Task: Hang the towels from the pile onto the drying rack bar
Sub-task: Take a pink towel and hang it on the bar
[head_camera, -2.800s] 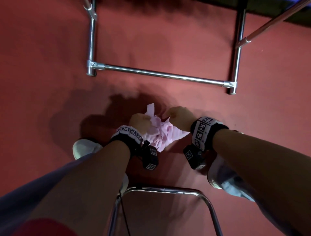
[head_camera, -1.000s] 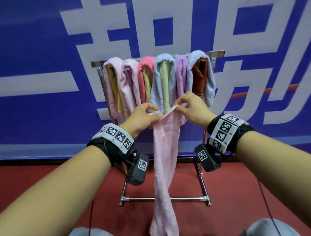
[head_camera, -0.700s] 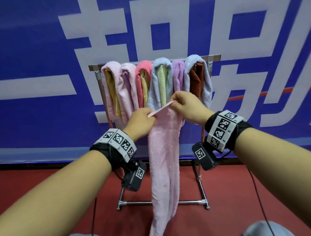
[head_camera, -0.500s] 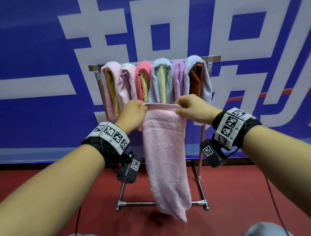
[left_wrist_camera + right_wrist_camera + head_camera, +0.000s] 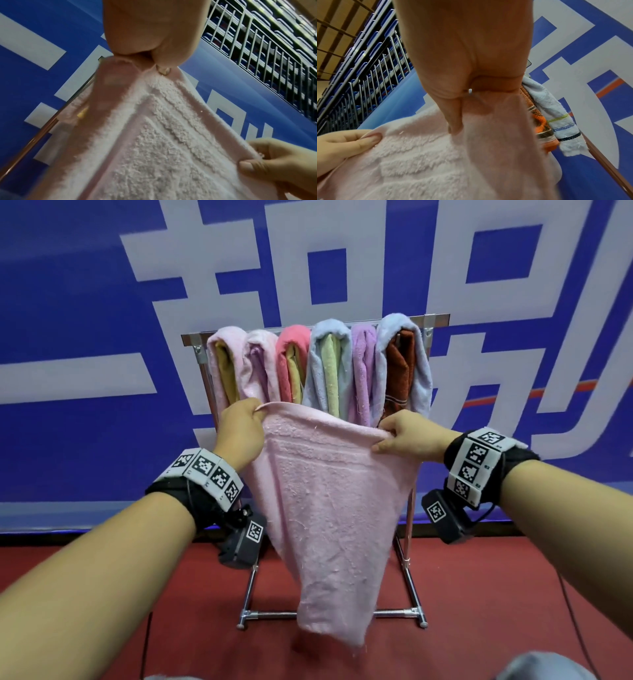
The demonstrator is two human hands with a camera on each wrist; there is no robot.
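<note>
A pale pink towel (image 5: 329,501) hangs spread out in front of me, its top edge stretched between both hands. My left hand (image 5: 241,428) pinches the top left corner, and my right hand (image 5: 399,436) pinches the top right corner. Both wrist views show the pink towel (image 5: 168,135) (image 5: 423,155) pinched between thumb and fingers. Behind it stands the metal drying rack (image 5: 433,320), its top bar crowded with several hung towels (image 5: 329,361) in pink, lilac, coral, grey-blue and rust. The held towel's top edge is below the bar, level with the hung towels' lower halves.
A blue wall banner (image 5: 85,302) with large white characters stands right behind the rack. Red floor (image 5: 496,594) lies underneath, with the rack's base bar (image 5: 274,615) low on it. My grey shoe (image 5: 544,666) shows at the bottom right. Railings and seats (image 5: 265,40) rise above the banner.
The towel came up from the floor. Over the last second my hands moved apart along its top edge, spreading it from a narrow hanging strip to its full width.
</note>
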